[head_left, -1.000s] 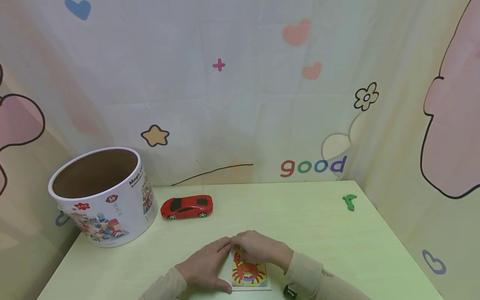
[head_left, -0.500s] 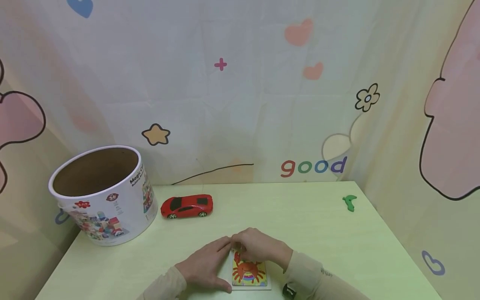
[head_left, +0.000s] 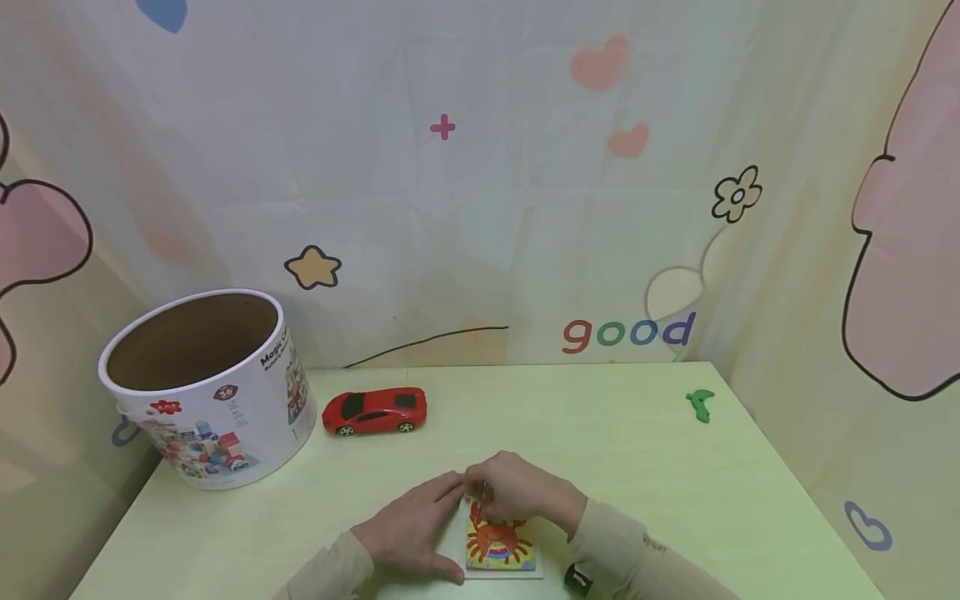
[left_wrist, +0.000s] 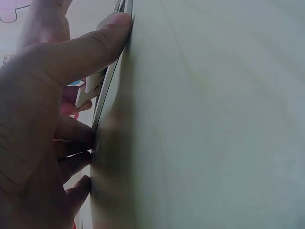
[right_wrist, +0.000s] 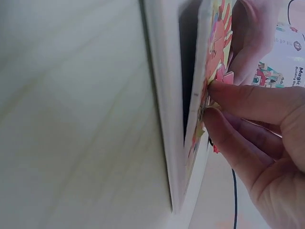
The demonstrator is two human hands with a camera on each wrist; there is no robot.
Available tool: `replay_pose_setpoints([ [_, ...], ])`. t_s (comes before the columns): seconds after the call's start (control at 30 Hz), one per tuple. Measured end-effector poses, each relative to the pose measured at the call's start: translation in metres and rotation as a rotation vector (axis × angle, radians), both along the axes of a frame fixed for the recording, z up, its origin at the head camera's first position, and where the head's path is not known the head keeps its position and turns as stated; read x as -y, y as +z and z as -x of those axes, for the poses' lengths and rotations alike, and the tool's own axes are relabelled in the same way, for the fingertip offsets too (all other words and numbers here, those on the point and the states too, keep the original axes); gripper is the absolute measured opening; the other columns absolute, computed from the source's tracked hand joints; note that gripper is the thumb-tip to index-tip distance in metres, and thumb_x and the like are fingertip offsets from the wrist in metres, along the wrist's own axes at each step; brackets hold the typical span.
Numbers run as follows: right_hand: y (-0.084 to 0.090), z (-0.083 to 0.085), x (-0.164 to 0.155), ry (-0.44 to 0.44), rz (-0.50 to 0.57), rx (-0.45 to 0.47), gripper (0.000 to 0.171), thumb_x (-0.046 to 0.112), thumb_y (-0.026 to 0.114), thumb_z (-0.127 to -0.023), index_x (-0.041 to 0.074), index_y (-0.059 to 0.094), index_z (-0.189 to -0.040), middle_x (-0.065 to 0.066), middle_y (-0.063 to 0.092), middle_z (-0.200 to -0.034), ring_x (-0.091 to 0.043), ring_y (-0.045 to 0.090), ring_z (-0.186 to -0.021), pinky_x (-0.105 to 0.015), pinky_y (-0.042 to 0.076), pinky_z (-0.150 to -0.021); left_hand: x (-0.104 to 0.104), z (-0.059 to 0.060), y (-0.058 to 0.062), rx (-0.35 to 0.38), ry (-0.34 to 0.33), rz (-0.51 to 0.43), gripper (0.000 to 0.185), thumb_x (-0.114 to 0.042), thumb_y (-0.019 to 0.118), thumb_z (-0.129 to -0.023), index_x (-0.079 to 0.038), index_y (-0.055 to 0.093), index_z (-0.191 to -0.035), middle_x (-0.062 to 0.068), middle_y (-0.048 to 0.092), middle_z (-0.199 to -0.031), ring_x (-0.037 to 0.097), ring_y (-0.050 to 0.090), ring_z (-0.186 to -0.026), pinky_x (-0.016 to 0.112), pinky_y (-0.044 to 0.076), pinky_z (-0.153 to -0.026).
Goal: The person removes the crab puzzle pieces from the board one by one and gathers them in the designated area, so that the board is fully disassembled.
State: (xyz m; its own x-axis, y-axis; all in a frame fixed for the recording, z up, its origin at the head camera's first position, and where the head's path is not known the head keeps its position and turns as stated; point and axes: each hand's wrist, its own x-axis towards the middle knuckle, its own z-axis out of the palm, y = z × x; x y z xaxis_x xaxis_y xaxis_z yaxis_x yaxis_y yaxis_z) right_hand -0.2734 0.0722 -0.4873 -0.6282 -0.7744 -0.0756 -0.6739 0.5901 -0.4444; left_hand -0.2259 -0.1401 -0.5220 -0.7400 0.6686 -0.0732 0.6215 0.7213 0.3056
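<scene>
A small crab puzzle in a white board lies on the table's near edge. My left hand lies flat beside its left side, with the thumb pressed along the board's edge. My right hand sits over the far end of the puzzle. In the right wrist view its fingertips pinch the edge of the picture piece, which is tilted up out of the board. The far end of the puzzle is hidden under my right hand in the head view.
A white round tub stands open at the left of the pale green table. A red toy car sits beside it. A small green piece lies near the back right corner. A printed curtain hangs behind.
My right hand has lifted slightly at the far end of the puzzle. The left hand has stayed in place.
</scene>
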Motion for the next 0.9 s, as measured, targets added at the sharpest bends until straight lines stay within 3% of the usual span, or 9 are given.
replay_pose_setpoints([
  [0.27, 0.0002, -0.0017, 0.0017, 0.004, 0.002, -0.024, 0.02, 0.012, 0.081, -0.077, 0.017, 0.068, -0.092, 0.011, 0.067, -0.083, 0.0, 0.06, -0.073, -0.013, 0.05, -0.065, 0.0004, 0.0003, 0.0, 0.006, -0.001, -0.007, 0.116, -0.084, 0.058, -0.068, -0.012, 0.029, -0.154, 0.001, 0.028, -0.158, 0.024, 0.032, -0.143, 0.045, 0.035, -0.115],
  [0.57, -0.001, -0.0021, 0.0043, -0.015, -0.012, -0.059, 0.026, 0.018, 0.086, -0.072, 0.021, 0.069, -0.091, 0.013, 0.061, -0.077, 0.0, 0.053, -0.068, -0.015, 0.046, -0.06, -0.0001, 0.0002, -0.0007, -0.048, -0.034, -0.023, 0.115, -0.083, 0.06, -0.069, -0.013, 0.029, -0.154, -0.001, 0.031, -0.156, 0.022, 0.033, -0.142, 0.042, 0.035, -0.115],
  [0.9, -0.0019, -0.0045, 0.0031, -0.002, -0.003, -0.073, 0.034, 0.03, 0.088, -0.07, 0.02, 0.069, -0.096, 0.014, 0.06, -0.077, 0.001, 0.052, -0.069, -0.015, 0.045, -0.061, 0.0002, -0.0002, -0.0012, -0.021, -0.015, -0.01, 0.116, -0.086, 0.057, -0.068, -0.013, 0.028, -0.154, -0.002, 0.028, -0.157, 0.022, 0.031, -0.144, 0.043, 0.034, -0.116],
])
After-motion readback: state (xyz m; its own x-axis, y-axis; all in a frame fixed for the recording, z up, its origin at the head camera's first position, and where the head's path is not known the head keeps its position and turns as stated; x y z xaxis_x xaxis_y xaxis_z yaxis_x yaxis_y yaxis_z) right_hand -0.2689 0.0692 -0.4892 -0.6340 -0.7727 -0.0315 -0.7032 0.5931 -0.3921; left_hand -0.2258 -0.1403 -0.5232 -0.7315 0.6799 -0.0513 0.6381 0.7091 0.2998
